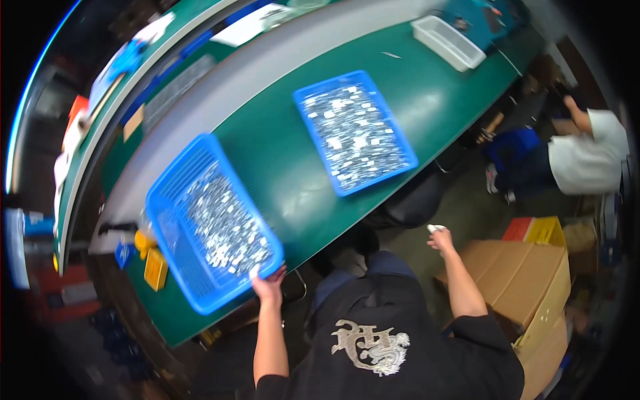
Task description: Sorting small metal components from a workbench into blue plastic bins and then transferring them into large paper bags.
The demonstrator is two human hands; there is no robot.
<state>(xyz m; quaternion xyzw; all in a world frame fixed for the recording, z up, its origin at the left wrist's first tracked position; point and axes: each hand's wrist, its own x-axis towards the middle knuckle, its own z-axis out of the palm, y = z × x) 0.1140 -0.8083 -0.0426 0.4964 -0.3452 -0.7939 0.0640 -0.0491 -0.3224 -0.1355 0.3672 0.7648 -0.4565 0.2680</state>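
A deep blue plastic basket (180, 267) with slotted walls stands at the left of the green table, holding a heap of small silvery-white pieces (223, 220). My left hand (268, 287) grips the rim at its near right corner, with white at a fingertip. To the right, over the floor beside the table, my right hand (440, 240) is held out in the air. White covers its fingertips, its fingers look loosely apart, and no object shows in it. A shallower blue tray (319, 148), filled with similar small pieces, lies farther right on the table.
The green table (287, 193) runs from lower left to upper right. A white bin (448, 43) stands at its far end; a yellow box (156, 269) sits left of the basket. Cardboard boxes (510, 273) stand at my right. Another person (587, 153) is beyond them.
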